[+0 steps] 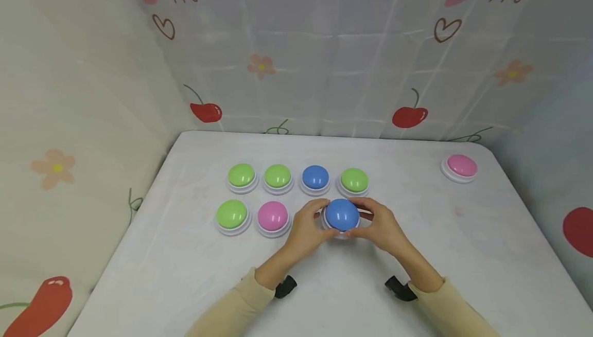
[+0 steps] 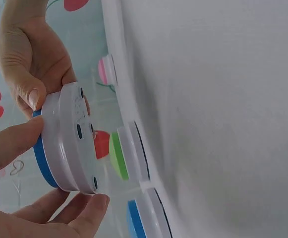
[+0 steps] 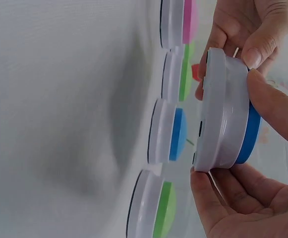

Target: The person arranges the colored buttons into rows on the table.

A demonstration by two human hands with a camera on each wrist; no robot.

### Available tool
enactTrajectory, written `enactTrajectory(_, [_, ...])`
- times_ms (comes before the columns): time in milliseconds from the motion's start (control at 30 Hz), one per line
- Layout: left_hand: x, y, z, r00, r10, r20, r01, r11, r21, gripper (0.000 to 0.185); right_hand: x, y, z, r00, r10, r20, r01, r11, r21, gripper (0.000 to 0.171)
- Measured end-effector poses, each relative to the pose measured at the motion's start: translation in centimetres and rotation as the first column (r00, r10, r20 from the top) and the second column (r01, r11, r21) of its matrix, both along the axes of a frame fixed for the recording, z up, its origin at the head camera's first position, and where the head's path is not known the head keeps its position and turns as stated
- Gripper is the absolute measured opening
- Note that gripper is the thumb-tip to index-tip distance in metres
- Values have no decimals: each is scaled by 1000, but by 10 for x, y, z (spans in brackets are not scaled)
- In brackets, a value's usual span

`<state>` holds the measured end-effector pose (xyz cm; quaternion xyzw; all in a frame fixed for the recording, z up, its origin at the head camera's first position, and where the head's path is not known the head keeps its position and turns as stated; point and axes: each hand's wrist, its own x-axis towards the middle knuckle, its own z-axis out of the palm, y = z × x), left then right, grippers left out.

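- Both hands — left hand (image 1: 308, 224), right hand (image 1: 380, 226) — grip a blue domed plastic button (image 1: 342, 214), lifted just above the white table (image 1: 463, 254).
- Six buttons sit arranged in two rows; the pink domed button (image 1: 459, 167) remains apart.

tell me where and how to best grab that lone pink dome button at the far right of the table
Take the pink dome button with the white plastic base by its white rim, coming from above with fingers on opposite sides. The dome is smooth and rounded, so a grip there would likely slip, while the base has a straight wall. It sits flat on the white table with open space around it.
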<state>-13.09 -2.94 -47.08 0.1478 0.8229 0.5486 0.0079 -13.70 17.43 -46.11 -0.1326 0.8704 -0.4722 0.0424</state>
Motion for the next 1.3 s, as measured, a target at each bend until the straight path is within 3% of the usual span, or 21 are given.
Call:
enactTrajectory(267, [-1, -19, -7, 996, 76, 43, -76, 997, 2, 60, -15, -26, -10, 998, 43, 39, -43, 999, -14, 74])
enactTrajectory(533, [-2, -28, -13, 984, 161, 79, -156, 985, -72, 61, -24, -45, -18, 994, 62, 88, -59, 998, -37, 74])
enactTrajectory(967, [-2, -29, -16, 979, 197, 56, -187, 971, -152, 63, -27, -55, -24, 993, 41, 114, -41, 999, -3, 72])
enactTrajectory(1300, [1, -28, -16, 976, 204, 77, -185, 961, -205, 61, -27, -57, -29, 992, 41, 121, -42, 999, 6, 73])
